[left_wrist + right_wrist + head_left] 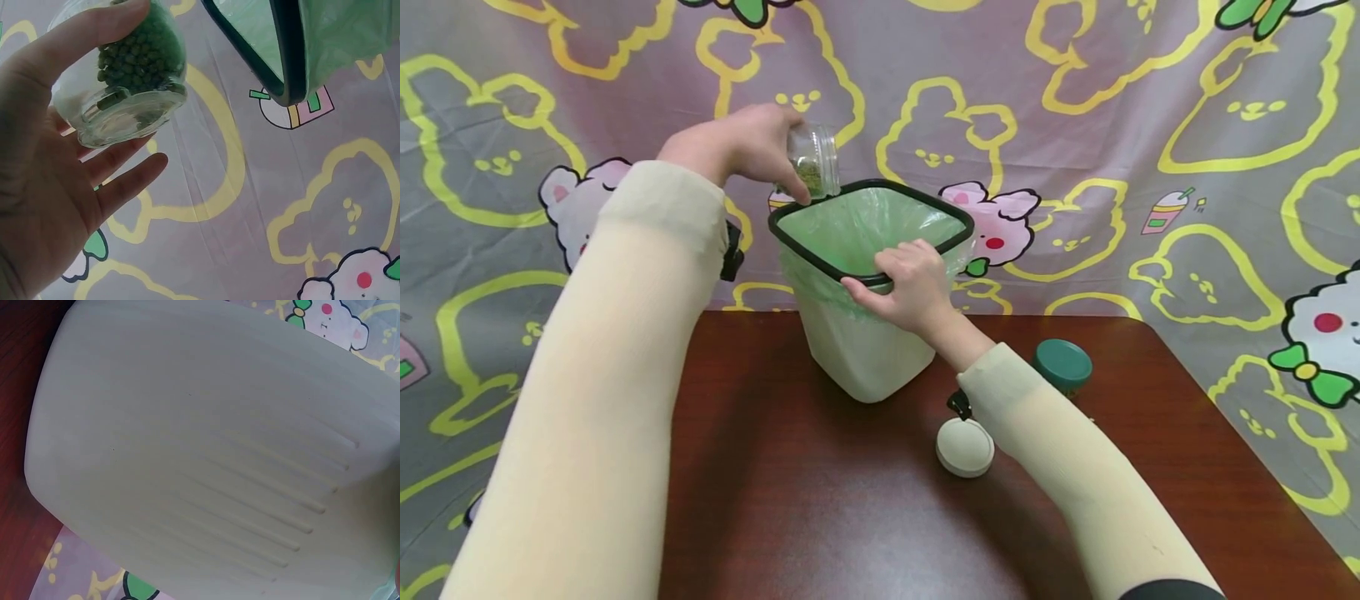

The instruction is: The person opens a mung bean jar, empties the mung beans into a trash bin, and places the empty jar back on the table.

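Observation:
My left hand [737,146] grips a clear jar [814,150] at the left rim of a white trash bin [861,350]. The jar is tipped on its side, its open end towards the bin. Small green beans [140,59] lie inside it, as the left wrist view shows. With curled fingers, my right hand [917,283] holds the bin's black rim [823,262] at the near side. A pale green liner bag [857,225] covers the inside and folds over the edge. Ribbed bin wall [187,437] fills the right wrist view, where the right hand is mostly hidden.
A round white lid [965,447] lies on the dark red-brown table [820,500], below my right forearm. Beyond that forearm stands a container with a green lid [1063,363], partly covered by the sleeve. A patterned curtain [1075,142] hangs close behind the bin.

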Available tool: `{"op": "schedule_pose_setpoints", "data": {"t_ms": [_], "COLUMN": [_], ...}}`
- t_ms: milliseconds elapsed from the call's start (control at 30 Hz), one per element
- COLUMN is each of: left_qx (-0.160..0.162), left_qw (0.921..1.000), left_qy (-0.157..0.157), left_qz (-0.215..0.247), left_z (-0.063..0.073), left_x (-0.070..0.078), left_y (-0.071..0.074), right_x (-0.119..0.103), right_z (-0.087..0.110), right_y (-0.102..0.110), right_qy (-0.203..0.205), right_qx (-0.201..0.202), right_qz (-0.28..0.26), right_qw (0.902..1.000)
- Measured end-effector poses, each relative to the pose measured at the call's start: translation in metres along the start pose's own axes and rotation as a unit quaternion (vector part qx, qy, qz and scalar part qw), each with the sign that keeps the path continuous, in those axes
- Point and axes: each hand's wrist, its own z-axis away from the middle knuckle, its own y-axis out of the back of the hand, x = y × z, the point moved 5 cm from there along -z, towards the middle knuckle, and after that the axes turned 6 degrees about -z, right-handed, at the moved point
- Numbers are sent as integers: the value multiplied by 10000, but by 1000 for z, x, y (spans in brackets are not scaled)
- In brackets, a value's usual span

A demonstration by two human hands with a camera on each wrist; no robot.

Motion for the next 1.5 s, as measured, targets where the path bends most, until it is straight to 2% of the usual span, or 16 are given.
{"op": "schedule_pose_setpoints", "data": {"t_ms": [400,533,767,1500], "left_qx": [58,192,3,-21], "left_qw": [10000,9998,9999,10000], "left_qy": [39,30,5,19], "left_qz": [23,55,125,84], "left_z": [1,2,1,2], "left_x": [0,0,1,-1], "left_y": [1,2,-2,-2], "right_x": [0,0,-1,-1], "right_z": [0,0,0,-1], "right_y": [-1,0,1,0], "right_qy": [-15,-13,-20,-15], "right_qx": [-36,-31,17,10], "right_qz": [-37,-73,-64,-34], "right_qw": [10000,10000,10000,10000]}}
